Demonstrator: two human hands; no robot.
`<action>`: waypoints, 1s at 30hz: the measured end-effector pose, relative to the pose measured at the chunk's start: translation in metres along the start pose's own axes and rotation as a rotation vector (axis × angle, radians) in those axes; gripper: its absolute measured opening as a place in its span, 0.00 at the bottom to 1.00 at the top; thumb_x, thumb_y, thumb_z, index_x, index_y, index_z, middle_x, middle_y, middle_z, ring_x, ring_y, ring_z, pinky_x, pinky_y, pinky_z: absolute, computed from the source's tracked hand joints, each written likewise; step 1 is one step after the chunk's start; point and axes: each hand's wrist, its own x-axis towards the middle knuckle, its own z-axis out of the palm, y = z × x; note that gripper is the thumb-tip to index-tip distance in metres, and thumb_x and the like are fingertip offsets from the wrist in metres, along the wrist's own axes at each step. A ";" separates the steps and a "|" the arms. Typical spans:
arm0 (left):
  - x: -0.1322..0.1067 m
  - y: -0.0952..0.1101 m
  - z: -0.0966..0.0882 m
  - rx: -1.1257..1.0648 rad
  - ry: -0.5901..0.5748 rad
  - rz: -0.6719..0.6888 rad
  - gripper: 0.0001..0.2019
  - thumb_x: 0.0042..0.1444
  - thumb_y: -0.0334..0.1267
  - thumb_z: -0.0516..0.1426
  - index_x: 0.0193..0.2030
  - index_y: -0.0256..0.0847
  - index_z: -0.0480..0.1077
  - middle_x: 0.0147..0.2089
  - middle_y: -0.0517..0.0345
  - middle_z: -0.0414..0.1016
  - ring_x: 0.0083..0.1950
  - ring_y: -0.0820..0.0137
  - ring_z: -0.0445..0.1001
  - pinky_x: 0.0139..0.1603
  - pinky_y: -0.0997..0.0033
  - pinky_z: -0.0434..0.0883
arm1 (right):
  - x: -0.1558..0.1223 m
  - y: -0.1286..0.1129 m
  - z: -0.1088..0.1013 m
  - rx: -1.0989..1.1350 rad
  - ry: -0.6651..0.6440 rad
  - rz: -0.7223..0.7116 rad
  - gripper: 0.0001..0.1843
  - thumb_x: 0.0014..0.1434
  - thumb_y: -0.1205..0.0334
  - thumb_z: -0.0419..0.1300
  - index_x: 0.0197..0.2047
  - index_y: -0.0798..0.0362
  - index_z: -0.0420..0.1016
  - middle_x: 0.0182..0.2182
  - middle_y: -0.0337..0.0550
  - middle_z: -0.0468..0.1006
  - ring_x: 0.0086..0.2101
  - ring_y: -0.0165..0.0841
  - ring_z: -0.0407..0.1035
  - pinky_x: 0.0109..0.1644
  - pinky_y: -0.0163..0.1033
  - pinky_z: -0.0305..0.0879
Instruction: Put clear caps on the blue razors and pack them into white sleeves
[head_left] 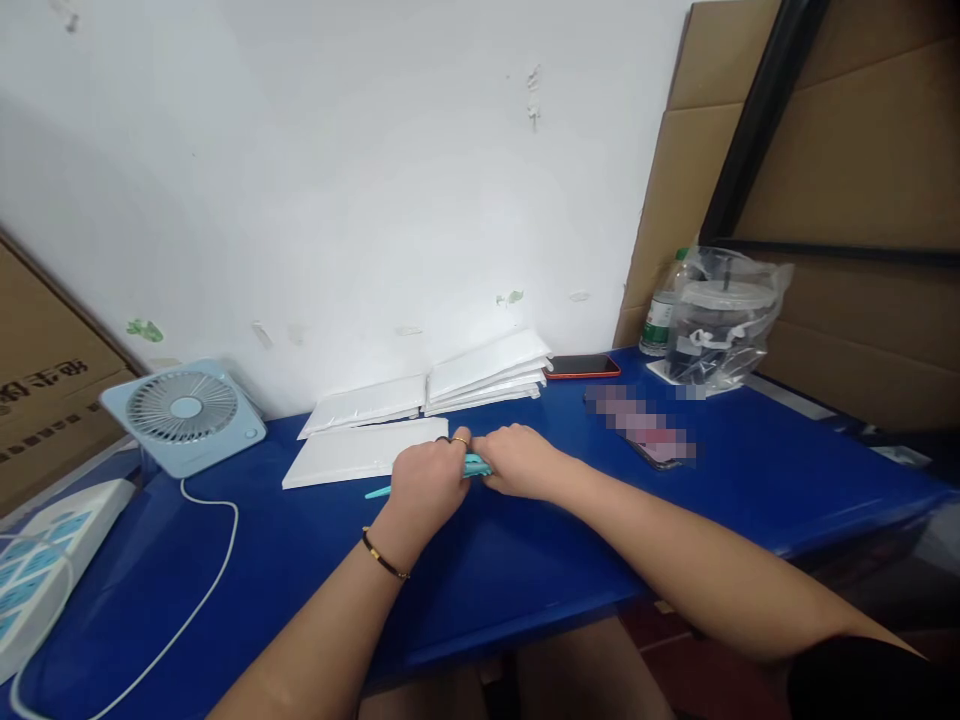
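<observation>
My left hand (426,487) and my right hand (519,460) meet over the blue table (525,560), both closed around a slim teal pen-like tool (475,465). Its thin teal tip sticks out to the left below my left hand. My left wrist wears a dark bracelet, and rings show on the left fingers. Just behind my hands lies a flat white packet (352,452). Further back are another white packet (367,403) and a stack of white packets (487,370).
A pale blue desk fan (184,412) stands at the left with a white cable. A white power strip (45,560) lies at the far left. A phone (582,367), a second blurred phone (645,428), a bottle (663,310) and a bagged cup (716,320) sit at the right. Cardboard leans behind.
</observation>
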 end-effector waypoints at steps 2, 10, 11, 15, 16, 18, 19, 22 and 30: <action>0.001 -0.007 -0.001 -0.027 -0.061 -0.050 0.10 0.54 0.40 0.49 0.41 0.41 0.66 0.32 0.51 0.74 0.34 0.58 0.74 0.32 0.65 0.65 | -0.001 0.000 0.000 -0.067 0.032 -0.007 0.11 0.53 0.65 0.55 0.41 0.54 0.69 0.34 0.48 0.76 0.33 0.41 0.72 0.34 0.40 0.63; 0.003 -0.013 0.000 -0.152 -0.079 -0.095 0.13 0.54 0.47 0.49 0.38 0.42 0.69 0.34 0.53 0.75 0.36 0.62 0.74 0.32 0.69 0.66 | -0.004 0.008 -0.010 0.609 0.418 -0.109 0.25 0.53 0.51 0.60 0.52 0.52 0.64 0.46 0.47 0.71 0.45 0.38 0.66 0.46 0.41 0.63; 0.002 -0.010 0.000 -0.174 -0.071 -0.102 0.13 0.53 0.47 0.50 0.38 0.42 0.69 0.34 0.53 0.75 0.36 0.62 0.74 0.33 0.69 0.66 | -0.004 0.005 -0.010 0.710 0.500 -0.124 0.24 0.57 0.50 0.55 0.54 0.51 0.62 0.48 0.48 0.70 0.48 0.37 0.64 0.49 0.42 0.62; 0.002 -0.001 0.002 -0.332 -0.039 -0.094 0.11 0.51 0.43 0.53 0.38 0.40 0.70 0.34 0.52 0.75 0.36 0.62 0.74 0.34 0.68 0.66 | -0.001 -0.010 -0.007 0.895 0.558 -0.222 0.20 0.64 0.51 0.45 0.53 0.51 0.65 0.50 0.48 0.68 0.53 0.37 0.60 0.57 0.46 0.55; 0.002 0.000 0.002 -0.431 -0.022 -0.083 0.10 0.50 0.42 0.53 0.36 0.40 0.70 0.33 0.53 0.75 0.35 0.63 0.73 0.34 0.68 0.66 | 0.000 -0.011 -0.007 0.957 0.536 -0.252 0.21 0.63 0.50 0.46 0.53 0.51 0.65 0.51 0.48 0.67 0.53 0.37 0.59 0.58 0.46 0.54; 0.001 -0.001 -0.001 -0.740 -0.001 -0.053 0.08 0.49 0.41 0.55 0.33 0.40 0.68 0.30 0.57 0.72 0.32 0.68 0.71 0.31 0.70 0.65 | 0.001 -0.006 -0.008 1.143 0.504 -0.282 0.25 0.60 0.46 0.50 0.56 0.50 0.62 0.54 0.49 0.64 0.55 0.38 0.58 0.59 0.47 0.54; 0.000 -0.002 -0.004 -0.930 -0.022 -0.034 0.08 0.47 0.41 0.57 0.32 0.39 0.67 0.28 0.60 0.70 0.29 0.71 0.69 0.29 0.72 0.64 | 0.002 -0.003 -0.010 1.237 0.492 -0.290 0.29 0.57 0.45 0.54 0.58 0.49 0.59 0.55 0.49 0.63 0.56 0.39 0.57 0.59 0.48 0.53; -0.005 0.001 -0.014 -1.440 -0.229 0.035 0.10 0.43 0.38 0.59 0.31 0.39 0.64 0.23 0.66 0.64 0.22 0.78 0.61 0.22 0.77 0.58 | 0.003 0.002 -0.012 1.406 0.363 -0.360 0.44 0.40 0.51 0.70 0.59 0.49 0.59 0.55 0.50 0.65 0.56 0.41 0.58 0.59 0.49 0.53; -0.009 0.015 -0.013 -1.653 -0.431 -0.006 0.07 0.38 0.33 0.58 0.21 0.37 0.62 0.16 0.66 0.62 0.20 0.78 0.62 0.21 0.76 0.60 | -0.001 -0.026 -0.008 1.744 0.256 -0.149 0.11 0.45 0.57 0.67 0.26 0.56 0.73 0.33 0.44 0.77 0.43 0.40 0.70 0.49 0.47 0.65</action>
